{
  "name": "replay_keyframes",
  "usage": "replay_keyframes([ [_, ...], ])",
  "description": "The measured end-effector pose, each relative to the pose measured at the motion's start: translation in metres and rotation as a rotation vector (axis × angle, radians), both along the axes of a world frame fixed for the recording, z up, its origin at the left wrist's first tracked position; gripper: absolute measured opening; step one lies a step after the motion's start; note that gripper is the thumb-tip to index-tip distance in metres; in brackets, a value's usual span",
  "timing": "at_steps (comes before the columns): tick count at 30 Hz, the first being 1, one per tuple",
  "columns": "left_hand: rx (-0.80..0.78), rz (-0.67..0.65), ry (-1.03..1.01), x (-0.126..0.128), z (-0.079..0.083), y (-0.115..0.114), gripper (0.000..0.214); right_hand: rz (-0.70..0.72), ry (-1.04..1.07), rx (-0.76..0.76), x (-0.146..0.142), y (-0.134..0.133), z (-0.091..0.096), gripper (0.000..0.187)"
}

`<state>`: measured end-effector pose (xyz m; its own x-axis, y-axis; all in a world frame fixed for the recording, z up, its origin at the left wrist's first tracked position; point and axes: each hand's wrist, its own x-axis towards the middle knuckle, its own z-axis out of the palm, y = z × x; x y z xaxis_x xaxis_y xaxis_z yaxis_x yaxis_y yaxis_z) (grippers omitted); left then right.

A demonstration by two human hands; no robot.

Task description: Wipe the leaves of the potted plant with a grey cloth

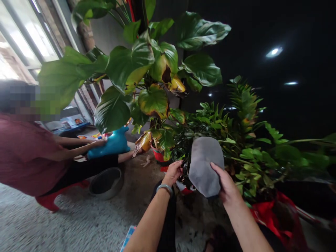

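My right hand point(228, 183) grips a flat, rounded grey cloth pad point(206, 166) by its right edge, thumb on the front face. The pad looks like a mitt, but its far side is hidden. On the left, my left hand point(174, 173), with a pale bangle at the wrist, has its fingers pinched together beside the dark leaves point(185, 138) of a low potted plant. Whether a leaf is between those fingertips is too small to tell. Part of a red and white pot point(186, 189) shows below the hands.
A large-leaved plant point(115, 108) with browned leaves stands ahead in a red pot point(159, 155). At left, a person point(28, 150) sits on a red stool point(48, 201), holding a blue object point(110, 143) near a grey basin point(106, 183). A red bag point(286, 217) lies right.
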<state>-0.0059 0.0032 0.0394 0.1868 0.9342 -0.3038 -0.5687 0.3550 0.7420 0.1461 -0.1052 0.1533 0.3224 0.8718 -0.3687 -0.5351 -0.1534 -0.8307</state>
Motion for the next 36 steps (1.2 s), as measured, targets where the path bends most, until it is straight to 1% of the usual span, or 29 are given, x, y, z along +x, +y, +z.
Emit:
replay_keyframes([
  [2,-0.018,0.003,-0.004,-0.001,-0.002,0.003,0.019,0.043,0.089,-0.107,-0.003,-0.009,-0.020,0.029],
  [3,-0.022,0.004,0.001,-0.002,-0.002,0.004,0.020,0.066,0.114,-0.148,-0.006,-0.017,-0.027,0.029],
  [4,-0.021,0.003,0.006,-0.003,-0.003,0.005,0.021,0.080,0.121,-0.177,-0.009,-0.025,-0.031,0.031],
  [5,-0.015,0.000,0.006,-0.003,-0.004,0.005,0.021,0.085,0.111,-0.192,-0.010,-0.032,-0.030,0.033],
  [6,-0.006,-0.003,0.000,-0.003,-0.005,0.006,0.022,0.084,0.088,-0.186,-0.011,-0.036,-0.025,0.037],
  [8,0.008,-0.003,-0.015,-0.002,-0.006,0.005,0.023,0.043,0.003,-0.104,-0.006,-0.036,-0.006,0.045],
  [9,0.010,-0.003,-0.018,-0.001,-0.006,0.005,0.023,-0.014,-0.055,-0.038,-0.001,-0.031,0.004,0.048],
  [11,0.005,-0.012,-0.012,0.000,-0.006,0.004,0.024,-0.181,-0.142,0.091,0.010,-0.016,0.020,0.048],
  [12,0.001,-0.018,-0.007,0.000,-0.005,0.003,0.024,-0.261,-0.140,0.132,0.014,-0.007,0.023,0.045],
  [13,0.001,-0.025,-0.004,0.000,-0.004,0.003,0.025,-0.309,-0.101,0.141,0.017,-0.001,0.022,0.041],
  [14,0.003,-0.029,-0.002,0.000,-0.003,0.002,0.025,-0.313,-0.034,0.120,0.018,0.003,0.018,0.036],
  [16,-0.001,-0.022,0.000,-0.001,-0.001,0.001,0.025,-0.220,0.122,0.009,0.013,0.003,0.001,0.028],
  [18,-0.013,-0.005,0.004,-0.001,0.000,0.001,0.024,-0.078,0.216,-0.111,0.001,-0.008,-0.018,0.024],
  [19,-0.020,0.004,0.010,-0.002,0.000,0.001,0.024,-0.006,0.232,-0.145,-0.005,-0.015,-0.025,0.024],
  [21,-0.025,0.015,0.018,-0.002,0.000,0.002,0.023,0.108,0.231,-0.161,-0.015,-0.029,-0.028,0.025],
  [22,-0.021,0.013,0.016,-0.002,-0.001,0.002,0.022,0.135,0.219,-0.145,-0.016,-0.033,-0.025,0.027],
  [23,-0.017,0.012,0.011,-0.002,-0.002,0.003,0.021,0.124,0.200,-0.120,-0.016,-0.035,-0.017,0.029],
  [24,-0.017,0.010,0.005,-0.002,-0.002,0.003,0.021,0.080,0.174,-0.084,-0.013,-0.034,-0.008,0.031],
  [27,-0.025,0.007,0.008,-0.002,-0.003,0.003,0.020,-0.143,0.051,0.087,0.002,-0.018,0.023,0.035],
  [29,-0.019,0.003,0.018,-0.002,-0.003,0.003,0.021,-0.246,0.006,0.187,0.010,-0.003,0.032,0.033],
  [30,-0.010,-0.002,0.019,-0.002,-0.003,0.003,0.022,-0.259,0.020,0.196,0.011,0.003,0.031,0.031],
  [31,-0.003,-0.004,0.019,-0.002,-0.003,0.002,0.022,-0.244,0.055,0.168,0.009,0.006,0.026,0.028],
  [32,-0.001,-0.005,0.020,-0.002,-0.003,0.002,0.023,-0.203,0.099,0.104,0.006,0.008,0.018,0.024],
  [35,-0.007,-0.007,0.031,-0.002,-0.003,0.003,0.023,-0.004,0.167,-0.116,-0.009,-0.004,-0.019,0.021],
  [36,-0.013,-0.006,0.036,-0.003,-0.004,0.003,0.023,0.054,0.159,-0.138,-0.014,-0.012,-0.030,0.023],
])
